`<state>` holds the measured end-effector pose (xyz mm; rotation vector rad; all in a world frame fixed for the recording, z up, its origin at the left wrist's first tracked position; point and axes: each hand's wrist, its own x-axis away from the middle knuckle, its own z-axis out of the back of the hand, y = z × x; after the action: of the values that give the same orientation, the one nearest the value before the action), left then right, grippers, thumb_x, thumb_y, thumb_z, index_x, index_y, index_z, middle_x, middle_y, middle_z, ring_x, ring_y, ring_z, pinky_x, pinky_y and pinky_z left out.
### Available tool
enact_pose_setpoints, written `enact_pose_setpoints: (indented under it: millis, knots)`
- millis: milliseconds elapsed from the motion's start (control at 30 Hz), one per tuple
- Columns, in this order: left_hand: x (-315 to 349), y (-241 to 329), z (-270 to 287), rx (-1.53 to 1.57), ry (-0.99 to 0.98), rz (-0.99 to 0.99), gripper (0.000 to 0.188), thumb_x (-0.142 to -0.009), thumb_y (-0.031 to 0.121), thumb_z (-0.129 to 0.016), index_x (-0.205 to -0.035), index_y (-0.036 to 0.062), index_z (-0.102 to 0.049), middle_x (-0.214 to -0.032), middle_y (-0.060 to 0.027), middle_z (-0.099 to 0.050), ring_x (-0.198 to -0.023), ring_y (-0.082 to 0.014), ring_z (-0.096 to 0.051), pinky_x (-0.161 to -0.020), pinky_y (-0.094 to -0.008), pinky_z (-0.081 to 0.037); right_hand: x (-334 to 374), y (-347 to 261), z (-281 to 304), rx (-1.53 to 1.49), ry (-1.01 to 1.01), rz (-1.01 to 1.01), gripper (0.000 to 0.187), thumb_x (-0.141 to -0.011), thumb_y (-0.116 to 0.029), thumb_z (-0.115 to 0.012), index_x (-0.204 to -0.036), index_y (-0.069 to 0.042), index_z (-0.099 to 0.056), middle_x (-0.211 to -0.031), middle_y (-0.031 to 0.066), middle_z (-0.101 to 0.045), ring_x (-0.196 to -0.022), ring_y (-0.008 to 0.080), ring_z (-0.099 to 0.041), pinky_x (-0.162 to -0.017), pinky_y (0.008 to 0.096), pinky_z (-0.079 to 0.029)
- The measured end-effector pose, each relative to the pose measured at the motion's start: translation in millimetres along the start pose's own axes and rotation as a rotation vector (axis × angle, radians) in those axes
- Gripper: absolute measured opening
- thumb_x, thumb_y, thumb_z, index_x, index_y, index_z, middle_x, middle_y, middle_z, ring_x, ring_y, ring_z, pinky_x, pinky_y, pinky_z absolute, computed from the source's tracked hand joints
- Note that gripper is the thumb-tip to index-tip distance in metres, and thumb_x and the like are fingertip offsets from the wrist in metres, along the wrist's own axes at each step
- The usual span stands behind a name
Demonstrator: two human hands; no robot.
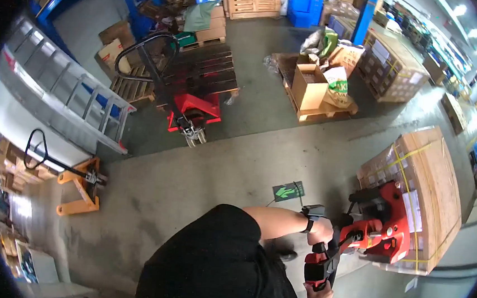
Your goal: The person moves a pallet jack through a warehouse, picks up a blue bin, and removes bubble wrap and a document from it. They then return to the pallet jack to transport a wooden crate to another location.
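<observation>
A red powered pallet truck [386, 225] stands at the right, against a large strapped carton load [420, 186] with a flat board-like top. Its red and black control handle [321, 267] reaches back toward my body. My left hand [320, 231], with a black band and device at the wrist, is closed on the far end of this handle. Around the near end, my right hand [319, 297] is wrapped; some of its fingers are hidden beneath the grip. My left arm, in a black sleeve, stretches across to the handle.
A red hand pallet truck [197, 109] stands beside a dark wooden pallet [205, 71]. Farther left are an orange pallet truck [81, 190] and a ladder [75, 83]. A pallet with an open carton [309, 87] and sacks stands ahead. A green floor sign [288, 191] lies near my left hand.
</observation>
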<state>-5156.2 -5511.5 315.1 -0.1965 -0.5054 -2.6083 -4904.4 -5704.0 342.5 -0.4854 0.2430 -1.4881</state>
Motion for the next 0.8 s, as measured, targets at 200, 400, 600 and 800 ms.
enact_pose_setpoints:
  millis: [200,400,600,800]
  knots:
    - [138,60,-48,0.186,0.266,0.012,0.009,-0.063,0.019,-0.07,-0.071,0.0152,-0.071,-0.076,-0.0145,-0.07,-0.078,-0.0368,-0.07,-0.064,-0.0492,-0.054,101,-97,-40,0.073,-0.096,-0.128,0.075,-0.056,-0.062,-0.09,-0.103,-0.008,-0.069,-0.08,0.0182,-0.072,-0.078,0.04,-0.071,-0.071,0.0496,-0.057]
    - [234,154,-31,0.169,0.053,-0.049,0.013,-0.062,0.015,-0.067,-0.073,0.013,-0.072,-0.08,-0.0137,-0.072,-0.08,-0.0356,-0.07,-0.071,-0.0484,-0.055,222,-152,-27,0.137,-0.086,-0.19,0.071,-0.054,-0.067,-0.089,-0.098,-0.014,-0.073,-0.081,0.0142,-0.072,-0.079,0.0366,-0.071,-0.072,0.0458,-0.057]
    - [365,261,-55,0.163,0.073,-0.024,0.014,-0.063,0.017,-0.068,-0.075,0.0105,-0.072,-0.082,-0.015,-0.071,-0.085,-0.0376,-0.07,-0.074,-0.0493,-0.056,367,-235,-24,0.105,-0.09,-0.156,0.068,-0.058,-0.071,-0.085,-0.087,-0.011,-0.069,-0.084,0.0127,-0.072,-0.084,0.036,-0.07,-0.075,0.0459,-0.056]
    - [537,340,-77,0.065,-0.018,-0.103,0.021,-0.067,0.025,-0.07,-0.083,0.0135,-0.074,-0.087,-0.0151,-0.072,-0.088,-0.0377,-0.07,-0.078,-0.0483,-0.057,526,-368,-70,0.116,-0.102,-0.165,0.073,-0.059,-0.073,-0.081,-0.096,-0.011,-0.069,-0.083,0.0157,-0.071,-0.083,0.0377,-0.07,-0.075,0.0472,-0.055]
